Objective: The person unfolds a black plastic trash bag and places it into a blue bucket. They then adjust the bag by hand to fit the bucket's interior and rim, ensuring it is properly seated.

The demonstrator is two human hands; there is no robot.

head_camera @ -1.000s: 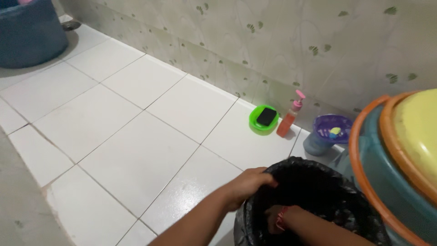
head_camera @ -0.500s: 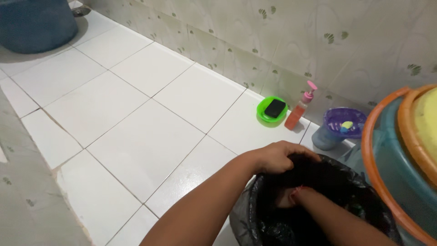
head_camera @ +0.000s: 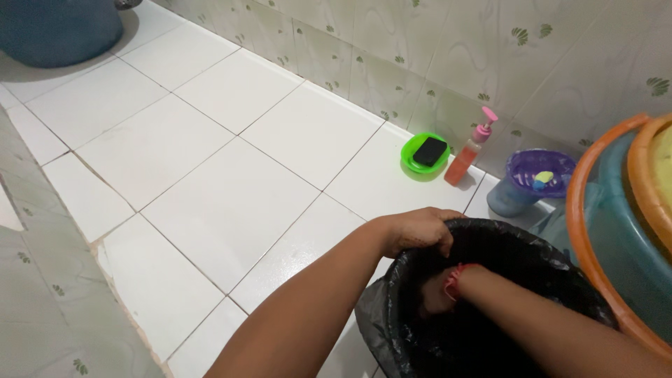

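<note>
Down at the lower right of the frame, the left hand (head_camera: 418, 229) pinches the rim of the black bin bag (head_camera: 392, 329), fingers curled tight on it. The right hand (head_camera: 437, 294) reaches deep inside the bag; its grip is hidden. Near the wall at upper right stand a green dish (head_camera: 413, 162), an orange pump bottle (head_camera: 467, 150) and a purple cup (head_camera: 521, 189).
</note>
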